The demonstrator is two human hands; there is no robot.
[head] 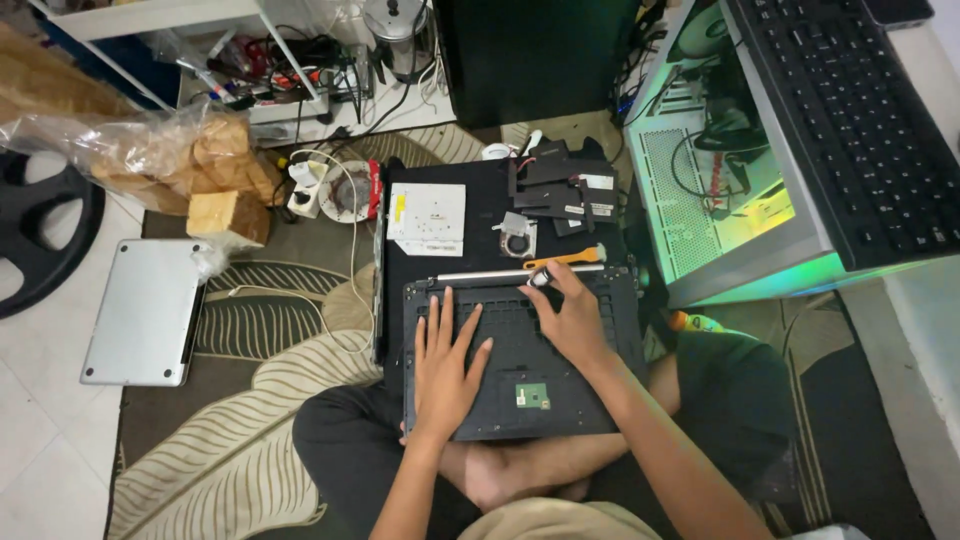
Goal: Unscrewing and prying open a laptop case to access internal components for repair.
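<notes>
Up close, both hands' fingers lie spread flat, gripping nothing, on the stripped black laptop base (520, 350).

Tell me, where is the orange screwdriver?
In the head view, the orange screwdriver lies just above the dark laptop shell, right beside the right hand fingers.

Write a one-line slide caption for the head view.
Seated cross-legged, a person rests the left hand flat on an opened laptop base while the right hand reaches its upper edge.
</notes>
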